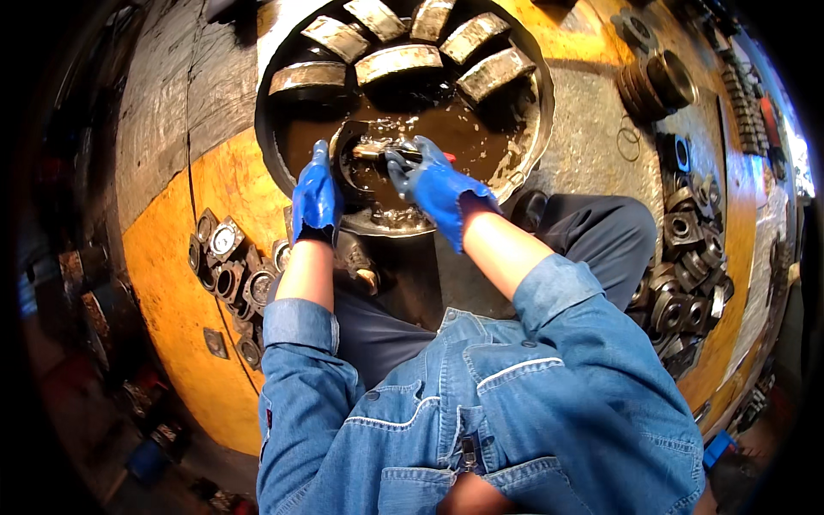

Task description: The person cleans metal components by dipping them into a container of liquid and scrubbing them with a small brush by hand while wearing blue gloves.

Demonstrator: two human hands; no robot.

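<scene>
A large round basin (544, 120) of murky brown liquid stands in front of me. My left hand (316, 194), in a blue rubber glove, holds the left side of a dark metal ring (340, 153) that sits partly in the liquid. Its thumb and fingers are mostly hidden from above. In my right hand (432, 178), also gloved in blue, is a brush (369, 151). Its wet bristles point left over the inside of the ring, and a red handle end shows past the fingers. Splashes and foam lie around the ring.
Several thick curved metal pieces (398, 62) line the basin's far side. Flanged metal parts (225, 239) lie in a pile on the yellow floor at left. More round parts (682, 227) are heaped at right, below stacked rings (654, 84). My knees flank the basin's near edge.
</scene>
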